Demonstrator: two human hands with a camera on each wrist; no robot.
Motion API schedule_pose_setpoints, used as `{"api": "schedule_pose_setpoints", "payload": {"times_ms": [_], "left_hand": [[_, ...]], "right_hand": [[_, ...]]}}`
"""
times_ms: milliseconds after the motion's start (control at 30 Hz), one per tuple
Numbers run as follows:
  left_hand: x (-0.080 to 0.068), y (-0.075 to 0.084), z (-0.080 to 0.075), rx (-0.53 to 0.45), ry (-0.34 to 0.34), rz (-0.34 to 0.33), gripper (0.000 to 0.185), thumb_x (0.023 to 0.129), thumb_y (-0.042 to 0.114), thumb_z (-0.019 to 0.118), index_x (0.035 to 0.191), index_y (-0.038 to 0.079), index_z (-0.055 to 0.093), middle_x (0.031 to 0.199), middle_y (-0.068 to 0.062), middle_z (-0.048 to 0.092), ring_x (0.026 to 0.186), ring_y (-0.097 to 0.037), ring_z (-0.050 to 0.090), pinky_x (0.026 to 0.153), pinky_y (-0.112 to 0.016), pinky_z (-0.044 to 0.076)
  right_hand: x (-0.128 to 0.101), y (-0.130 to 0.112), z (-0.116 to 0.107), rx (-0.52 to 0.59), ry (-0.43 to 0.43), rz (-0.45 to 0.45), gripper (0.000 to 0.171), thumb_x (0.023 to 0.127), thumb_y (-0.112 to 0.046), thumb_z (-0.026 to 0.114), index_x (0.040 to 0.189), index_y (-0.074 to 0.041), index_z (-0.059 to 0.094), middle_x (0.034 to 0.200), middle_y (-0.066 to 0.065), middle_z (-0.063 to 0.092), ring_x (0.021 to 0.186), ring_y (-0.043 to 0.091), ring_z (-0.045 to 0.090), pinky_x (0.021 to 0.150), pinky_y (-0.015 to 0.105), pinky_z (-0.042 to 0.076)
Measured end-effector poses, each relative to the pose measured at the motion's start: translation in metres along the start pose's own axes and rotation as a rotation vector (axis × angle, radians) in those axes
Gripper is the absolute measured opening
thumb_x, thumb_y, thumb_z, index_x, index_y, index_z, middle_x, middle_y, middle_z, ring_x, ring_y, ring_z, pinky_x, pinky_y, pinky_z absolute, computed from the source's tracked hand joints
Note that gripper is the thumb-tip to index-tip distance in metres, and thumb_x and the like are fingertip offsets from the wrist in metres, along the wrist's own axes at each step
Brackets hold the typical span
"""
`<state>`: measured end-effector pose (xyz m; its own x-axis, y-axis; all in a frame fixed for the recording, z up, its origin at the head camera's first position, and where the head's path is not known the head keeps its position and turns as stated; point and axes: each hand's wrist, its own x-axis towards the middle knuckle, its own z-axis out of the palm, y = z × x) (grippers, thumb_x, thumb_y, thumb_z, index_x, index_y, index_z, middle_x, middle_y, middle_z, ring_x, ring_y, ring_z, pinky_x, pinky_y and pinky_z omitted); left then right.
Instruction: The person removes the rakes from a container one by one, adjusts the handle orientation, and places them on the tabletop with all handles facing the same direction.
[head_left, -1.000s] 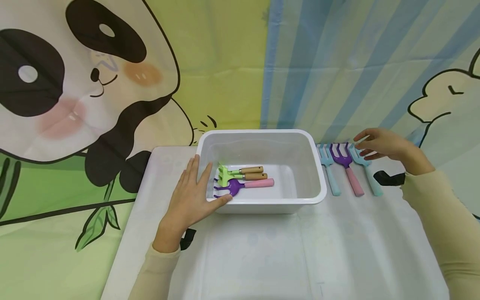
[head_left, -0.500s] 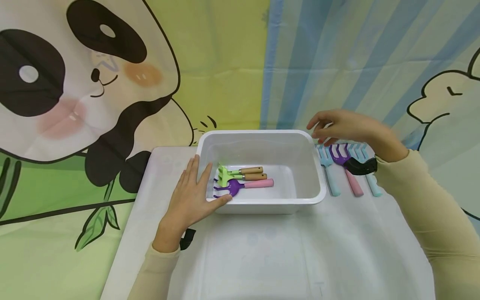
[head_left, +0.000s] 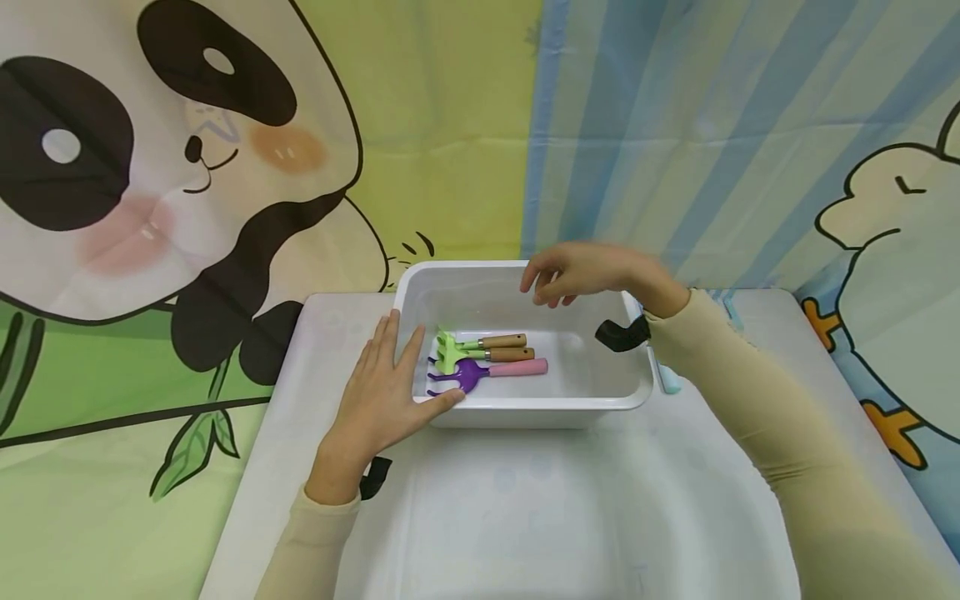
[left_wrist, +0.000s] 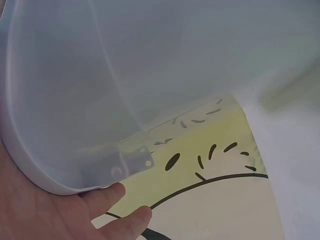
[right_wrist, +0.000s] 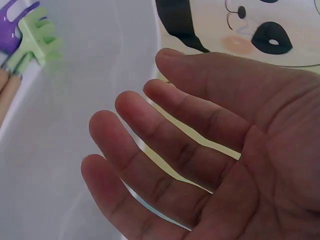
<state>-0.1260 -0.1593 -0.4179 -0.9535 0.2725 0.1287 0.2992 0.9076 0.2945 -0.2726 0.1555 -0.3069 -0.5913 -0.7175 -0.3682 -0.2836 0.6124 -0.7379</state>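
A white plastic bin stands against the back cloth. My left hand rests on its left side, fingers spread, thumb at the front rim. In the left wrist view the fingers lie along the outside of the bin. Two light green hand rakes with wooden handles lie inside, beside a purple hand rake with a pink handle. Over the back right part of the bin is my right hand. The right wrist view shows its fingers loosely bent, holding nothing.
Right of the bin, a light blue fork shows only its handle end, and light blue tines peek out behind the right sleeve. A cartoon-printed cloth hangs behind the white table.
My right hand has moved left from above the forks to over the bin. Its sleeve now covers most of the forks. My left hand and the rakes in the bin have stayed put.
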Motion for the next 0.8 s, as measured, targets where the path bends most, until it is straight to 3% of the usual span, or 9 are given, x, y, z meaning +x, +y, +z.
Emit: {"api": "schedule_pose_setpoints", "payload": {"times_ms": [233, 433, 567, 700, 800], "left_hand": [[0.000, -0.001, 0.000, -0.003, -0.006, -0.004, 0.114, 0.079, 0.090, 0.041, 0.160, 0.012, 0.026, 0.166, -0.018, -0.001, 0.152, -0.034, 0.001, 0.118, -0.056, 0.014], [0.000, 0.000, 0.001, -0.009, -0.010, -0.007, 0.115, 0.078, 0.090, 0.041, 0.159, 0.010, 0.027, 0.166, -0.018, -0.002, 0.152, -0.033, -0.001, 0.119, -0.055, 0.013], [0.001, 0.000, 0.002, -0.003, -0.007, -0.004, 0.114, 0.078, 0.091, 0.040, 0.159, 0.011, 0.027, 0.166, -0.018, -0.001, 0.152, -0.033, -0.001, 0.118, -0.056, 0.014], [0.001, -0.001, 0.002, 0.007, 0.001, -0.002, 0.114, 0.078, 0.091, 0.040, 0.159, 0.011, 0.027, 0.166, -0.018, -0.001, 0.152, -0.033, -0.001, 0.118, -0.055, 0.014], [0.001, -0.001, 0.002, 0.008, 0.004, 0.000, 0.114, 0.078, 0.090, 0.041, 0.159, 0.011, 0.027, 0.166, -0.019, -0.001, 0.152, -0.034, 0.000, 0.119, -0.055, 0.014]], "right_hand": [[0.043, 0.002, 0.017, 0.047, -0.070, 0.005, 0.024, 0.098, -0.010, 0.062, 0.121, -0.004, 0.064, 0.102, 0.011, 0.067, 0.094, 0.030, 0.061, 0.087, 0.046, 0.053], [0.076, 0.024, 0.033, 0.089, -0.138, 0.020, 0.022, 0.095, -0.007, 0.063, 0.117, -0.004, 0.066, 0.104, 0.010, 0.067, 0.094, 0.026, 0.061, 0.086, 0.044, 0.053], [0.091, 0.039, 0.042, 0.130, -0.164, 0.027, 0.027, 0.094, -0.005, 0.064, 0.120, -0.001, 0.064, 0.102, 0.010, 0.068, 0.095, 0.030, 0.062, 0.086, 0.046, 0.053], [0.100, 0.049, 0.048, 0.172, -0.155, 0.029, 0.033, 0.093, -0.003, 0.063, 0.125, 0.005, 0.059, 0.103, 0.018, 0.068, 0.097, 0.039, 0.061, 0.089, 0.053, 0.051], [0.104, 0.057, 0.053, 0.145, -0.144, 0.026, 0.034, 0.092, -0.001, 0.063, 0.125, 0.007, 0.059, 0.107, 0.026, 0.065, 0.093, 0.040, 0.059, 0.085, 0.055, 0.050]]}}
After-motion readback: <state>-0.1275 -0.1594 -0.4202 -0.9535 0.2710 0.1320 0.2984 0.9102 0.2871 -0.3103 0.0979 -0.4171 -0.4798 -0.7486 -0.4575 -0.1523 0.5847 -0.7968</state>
